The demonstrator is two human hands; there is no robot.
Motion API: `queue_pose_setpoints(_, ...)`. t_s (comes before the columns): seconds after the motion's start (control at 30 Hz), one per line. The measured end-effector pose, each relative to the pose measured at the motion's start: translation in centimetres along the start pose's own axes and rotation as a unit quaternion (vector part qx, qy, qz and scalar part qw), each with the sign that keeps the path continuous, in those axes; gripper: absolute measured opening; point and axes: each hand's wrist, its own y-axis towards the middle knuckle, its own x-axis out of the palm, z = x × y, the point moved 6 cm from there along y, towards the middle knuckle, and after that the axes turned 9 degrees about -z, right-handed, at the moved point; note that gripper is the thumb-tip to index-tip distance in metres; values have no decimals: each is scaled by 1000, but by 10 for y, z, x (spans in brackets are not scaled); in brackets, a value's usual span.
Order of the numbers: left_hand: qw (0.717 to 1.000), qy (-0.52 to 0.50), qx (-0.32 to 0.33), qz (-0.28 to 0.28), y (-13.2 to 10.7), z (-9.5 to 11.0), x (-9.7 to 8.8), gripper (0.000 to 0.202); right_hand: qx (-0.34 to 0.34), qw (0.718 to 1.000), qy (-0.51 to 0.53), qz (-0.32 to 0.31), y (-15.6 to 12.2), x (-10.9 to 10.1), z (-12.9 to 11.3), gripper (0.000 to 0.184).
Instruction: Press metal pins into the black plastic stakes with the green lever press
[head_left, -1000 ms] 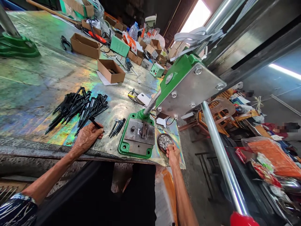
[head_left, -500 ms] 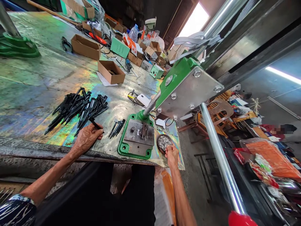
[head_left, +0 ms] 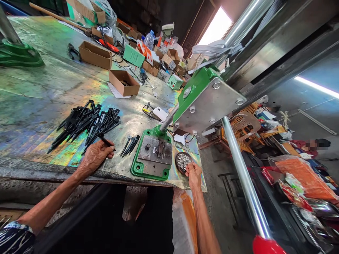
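Note:
My left hand [head_left: 96, 155] is closed around a black pointed stake [head_left: 105, 140], just in front of a pile of similar black stakes [head_left: 76, 121]. Several more stakes [head_left: 130, 145] lie side by side between that hand and the green hand press. The press has a green base [head_left: 137, 168] with a steel plate and a small fixture [head_left: 160, 150] on top. At the right, my right hand [head_left: 194, 173] pinches its fingertips at the rim of a round dark dish [head_left: 178, 168] of small shiny metal pieces [head_left: 183, 160]. Whatever is between those fingertips is hidden.
The press head [head_left: 206, 100] overhangs the table's right side, its long lever [head_left: 243, 173] with a red knob [head_left: 267, 245] slanting down to my right. Cardboard boxes [head_left: 123, 83], pliers [head_left: 73, 52] and a green device [head_left: 134, 55] stand farther back. Another green base [head_left: 21, 54] is far left.
The view has shifted slightly. My left hand keeps the black stake in its grip, and my right hand stays at the dish with its fingers pinched.

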Motion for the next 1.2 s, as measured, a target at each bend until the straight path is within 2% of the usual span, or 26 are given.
queue_pose_setpoints(0.13, 997, -69, -21, 5, -3, 5, -2, 27, -17, 999, 44, -14, -10, 5, -15, 18)
queue_pose_setpoints(0.27, 986, -162, -45, 9, -20, 27, 9, 28, -40, 994, 90, -47, -31, 21, -41, 23)
queue_pose_setpoints(0.43, 958, -251, -94, -103, -52, 62, 60, 27, -63, 982, 139, -114, -74, 68, -75, 28)
queue_pose_setpoints(0.53, 926, -331, -109, -147, -68, 75, 90, 26, -74, 974, 151, -150, -101, 99, -88, 25)
queue_pose_setpoints(0.6, 902, -382, -120, -162, -78, 81, 103, 26, -83, 969, 154, -172, -117, 116, -94, 23)
queue_pose_setpoints(0.7, 873, -436, -131, -174, -89, 88, 113, 28, -96, 964, 156, -194, -138, 133, -99, 22)
queue_pose_setpoints(0.93, 822, -512, -147, -202, -102, 91, 121, 27, -111, 961, 155, -199, -158, 144, -106, 25)
queue_pose_setpoints(1.2, 799, -548, -147, -202, -105, 91, 125, 22, -121, 965, 133, -191, -160, 146, -108, 25)
